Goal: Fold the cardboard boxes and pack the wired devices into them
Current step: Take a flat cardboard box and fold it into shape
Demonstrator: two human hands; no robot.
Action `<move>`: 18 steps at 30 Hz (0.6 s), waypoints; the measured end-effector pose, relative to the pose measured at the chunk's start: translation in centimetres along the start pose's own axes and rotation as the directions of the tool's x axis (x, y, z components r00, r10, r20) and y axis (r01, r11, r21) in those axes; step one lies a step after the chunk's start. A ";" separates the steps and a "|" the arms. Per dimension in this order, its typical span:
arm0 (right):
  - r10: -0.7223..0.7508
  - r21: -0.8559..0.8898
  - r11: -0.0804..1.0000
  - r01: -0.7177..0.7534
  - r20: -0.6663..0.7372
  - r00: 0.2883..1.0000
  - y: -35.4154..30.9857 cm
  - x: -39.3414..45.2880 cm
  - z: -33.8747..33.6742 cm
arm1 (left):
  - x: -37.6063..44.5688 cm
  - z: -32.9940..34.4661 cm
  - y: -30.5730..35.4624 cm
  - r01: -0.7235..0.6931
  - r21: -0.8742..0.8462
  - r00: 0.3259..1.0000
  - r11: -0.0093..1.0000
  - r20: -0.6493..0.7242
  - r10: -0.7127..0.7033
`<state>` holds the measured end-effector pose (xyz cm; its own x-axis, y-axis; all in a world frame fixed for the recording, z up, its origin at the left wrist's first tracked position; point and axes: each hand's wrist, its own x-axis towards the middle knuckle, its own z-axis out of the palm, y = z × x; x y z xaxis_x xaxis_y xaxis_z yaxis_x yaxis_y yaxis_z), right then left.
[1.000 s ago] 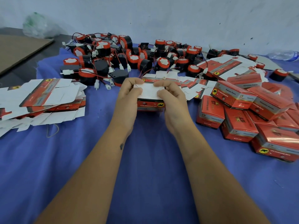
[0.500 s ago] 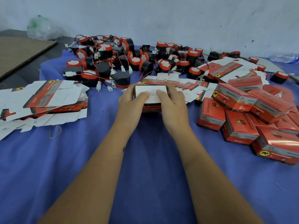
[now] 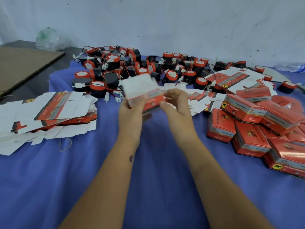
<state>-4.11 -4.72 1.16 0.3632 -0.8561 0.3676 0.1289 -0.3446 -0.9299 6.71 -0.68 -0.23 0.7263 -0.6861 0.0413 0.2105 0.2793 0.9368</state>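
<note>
Cardboard box (image 3: 145, 95) tilted, white face up-left, gripped by left hand (image 3: 132, 111), right hand (image 3: 176, 104) loosely curled beside it.

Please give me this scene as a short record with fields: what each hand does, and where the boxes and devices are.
left hand: grips the blurred box in hand, lifted off the cloth
right hand: fingers curled at the box's right side; contact too blurred to tell
flat box blanks: stacked at the left
wired devices: heaped at the far side, red and black
folded boxes: piled at the right
surface: blue cloth
</note>
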 end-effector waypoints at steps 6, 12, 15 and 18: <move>0.074 -0.655 0.754 0.055 0.169 0.983 2.0 4.9 2.4 | 1.4 -1.5 0.6 -0.185 -0.248 0.863 0.951 -0.503 0.036; 0.223 -0.916 0.355 0.187 0.278 0.934 4.3 7.0 7.1 | 1.6 -1.4 0.3 -0.167 -0.280 0.893 0.945 -0.450 0.025; 0.140 -0.905 0.397 0.155 0.227 0.964 4.4 6.7 7.5 | 1.5 -1.4 0.4 -0.150 -0.266 0.902 0.952 -0.430 0.022; 0.149 -0.862 0.455 0.222 0.320 0.936 3.1 5.8 6.4 | 1.2 -1.3 0.5 -0.153 -0.275 0.913 0.949 -0.408 0.029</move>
<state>4.27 -8.26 0.35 0.6540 -0.7293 0.2009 -0.6565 -0.6791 -0.3284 8.56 -0.46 -0.16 0.9359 -0.3439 -0.0767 0.2685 0.5550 0.7873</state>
